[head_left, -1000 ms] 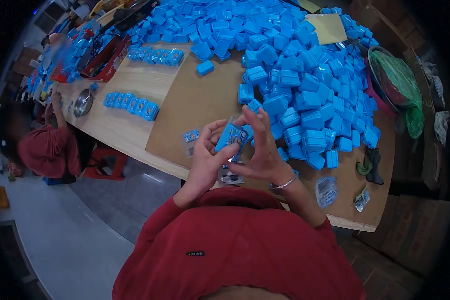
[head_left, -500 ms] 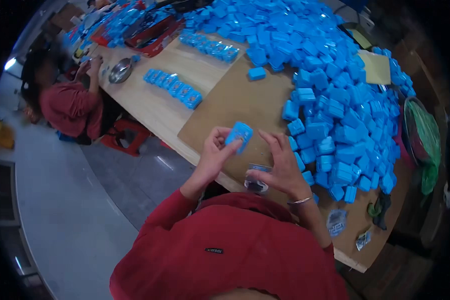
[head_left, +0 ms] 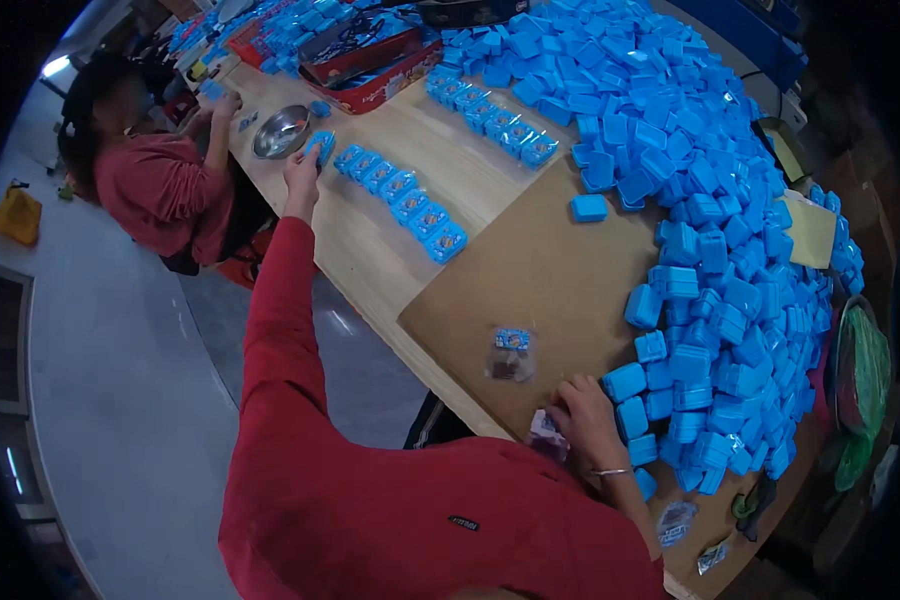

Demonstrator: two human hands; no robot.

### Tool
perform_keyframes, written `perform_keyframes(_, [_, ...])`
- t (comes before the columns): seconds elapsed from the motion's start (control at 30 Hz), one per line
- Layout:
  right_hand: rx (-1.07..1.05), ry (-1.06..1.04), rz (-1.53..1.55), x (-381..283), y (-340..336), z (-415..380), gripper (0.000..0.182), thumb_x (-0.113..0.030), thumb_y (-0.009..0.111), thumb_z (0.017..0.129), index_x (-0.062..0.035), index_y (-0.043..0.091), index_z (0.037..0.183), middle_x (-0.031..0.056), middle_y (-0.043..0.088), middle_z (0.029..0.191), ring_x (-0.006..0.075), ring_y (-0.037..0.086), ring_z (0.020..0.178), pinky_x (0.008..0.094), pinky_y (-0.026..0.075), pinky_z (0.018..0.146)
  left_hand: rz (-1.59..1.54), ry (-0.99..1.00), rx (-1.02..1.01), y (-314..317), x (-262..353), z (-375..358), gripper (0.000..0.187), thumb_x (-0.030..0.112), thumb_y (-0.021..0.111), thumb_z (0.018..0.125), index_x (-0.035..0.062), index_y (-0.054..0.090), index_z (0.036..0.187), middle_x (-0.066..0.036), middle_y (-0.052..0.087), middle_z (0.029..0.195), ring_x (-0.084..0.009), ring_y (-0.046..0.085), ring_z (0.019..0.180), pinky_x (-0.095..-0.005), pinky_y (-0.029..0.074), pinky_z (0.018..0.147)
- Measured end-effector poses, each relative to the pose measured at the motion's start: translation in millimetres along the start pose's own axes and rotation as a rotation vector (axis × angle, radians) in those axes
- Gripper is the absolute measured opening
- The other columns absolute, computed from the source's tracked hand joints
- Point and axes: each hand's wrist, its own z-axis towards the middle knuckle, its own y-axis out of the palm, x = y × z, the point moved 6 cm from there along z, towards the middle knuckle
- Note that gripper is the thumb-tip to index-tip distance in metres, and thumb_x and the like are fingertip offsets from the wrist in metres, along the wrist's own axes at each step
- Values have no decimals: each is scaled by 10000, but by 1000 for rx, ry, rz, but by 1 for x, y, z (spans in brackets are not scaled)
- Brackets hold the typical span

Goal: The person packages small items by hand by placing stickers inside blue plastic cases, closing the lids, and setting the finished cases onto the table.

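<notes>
My left hand (head_left: 302, 180) reaches far out to the left and pinches a small blue plastic box (head_left: 321, 147) at the far end of a row of similar boxes (head_left: 400, 198) with printed fronts. Close to my body, my right hand (head_left: 585, 418) has its fingers bent onto a small clear plastic packet (head_left: 547, 436) at the board's near edge. Another clear packet with a blue printed label (head_left: 512, 342) lies flat on the brown board (head_left: 510, 270), up and left of my right hand.
A big heap of blue boxes (head_left: 690, 330) covers the right side. A second row of boxes (head_left: 495, 125) lies farther back. Beyond my left hand are a metal bowl (head_left: 281, 132), a red carton (head_left: 375, 85) and a seated person (head_left: 165, 190).
My left hand has carried the blue box from in front of me out to the row's far end. My right hand has come down onto the packet. The view has shifted left.
</notes>
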Motion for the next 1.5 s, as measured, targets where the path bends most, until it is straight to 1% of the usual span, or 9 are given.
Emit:
perform_keyframes(0.3, [-20, 3, 20, -2, -1, 1, 153, -76, 666, 712, -50, 527, 770, 126, 490, 820, 326, 489, 810, 414, 423, 668, 406, -229, -229, 14, -32, 37, 284, 325, 609, 850, 50, 619, 922, -39, 593, 771, -154, 566, 644, -307, 444, 539])
perform_keyframes(0.47, [-59, -27, -30, 3, 5, -5, 200, -88, 661, 721, -39, 515, 849, 145, 495, 873, 336, 492, 850, 428, 437, 703, 822, 827, 99, 28, 69, -74, 348, 270, 668, 805, -8, 623, 1009, -61, 620, 840, -129, 552, 694, -271, 459, 629])
perform_keyframes(0.67, [259, -25, -114, -14, 1, 55, 245, -126, 681, 723, -52, 548, 917, 143, 519, 911, 332, 518, 888, 420, 444, 740, 716, 484, -791, 96, 89, -369, 195, 96, 702, 763, -3, 604, 900, -51, 602, 813, -106, 561, 787, -248, 445, 684])
perform_keyframes(0.83, [230, -226, -122, 2, 23, 72, 250, -106, 668, 727, -32, 539, 928, 132, 505, 833, 326, 520, 819, 411, 442, 706, 527, 610, -809, 103, 69, -410, 213, 75, 707, 752, -15, 611, 920, -47, 598, 871, -121, 546, 836, -255, 443, 702])
perform_keyframes(1.07, [255, 168, 1075, 15, -11, 15, 129, -60, 645, 816, -1, 558, 891, 47, 601, 792, 84, 584, 692, 222, 451, 597, 95, -238, -1163, 120, 53, -462, 91, 60, 691, 811, 27, 616, 771, 47, 579, 693, -11, 492, 648, -183, 391, 567])
perform_keyframes(1.13, [409, 134, 796, 20, -30, -1, 98, -54, 661, 810, 0, 590, 852, 13, 614, 707, 39, 551, 642, 206, 438, 554, 102, -290, -1177, 128, 48, -467, 142, 107, 721, 785, 16, 612, 770, 21, 601, 688, -58, 517, 618, -221, 404, 549])
perform_keyframes(1.23, [548, 190, 569, 27, -48, -23, 60, -56, 650, 825, -6, 618, 832, 1, 629, 711, 39, 550, 642, 205, 438, 561, 687, 202, -1072, 138, 37, -449, 197, 148, 735, 750, -5, 618, 796, -54, 639, 808, -144, 571, 690, -281, 430, 578])
perform_keyframes(1.27, [553, 202, 622, 29, -49, -30, 64, -56, 653, 816, -2, 620, 827, 17, 634, 705, 57, 568, 641, 215, 448, 564, 938, 733, -911, 135, 58, -455, 241, 162, 730, 726, -22, 630, 845, -127, 625, 964, -229, 593, 833, -323, 466, 667])
perform_keyframes(1.5, [603, 163, 927, 14, -49, -63, 103, -79, 659, 824, 11, 609, 831, 47, 642, 736, 79, 588, 662, 226, 468, 588, 2, -299, -1235, 152, 81, -536, 80, 103, 676, 829, 30, 649, 813, -6, 622, 802, -46, 576, 779, -199, 468, 707])
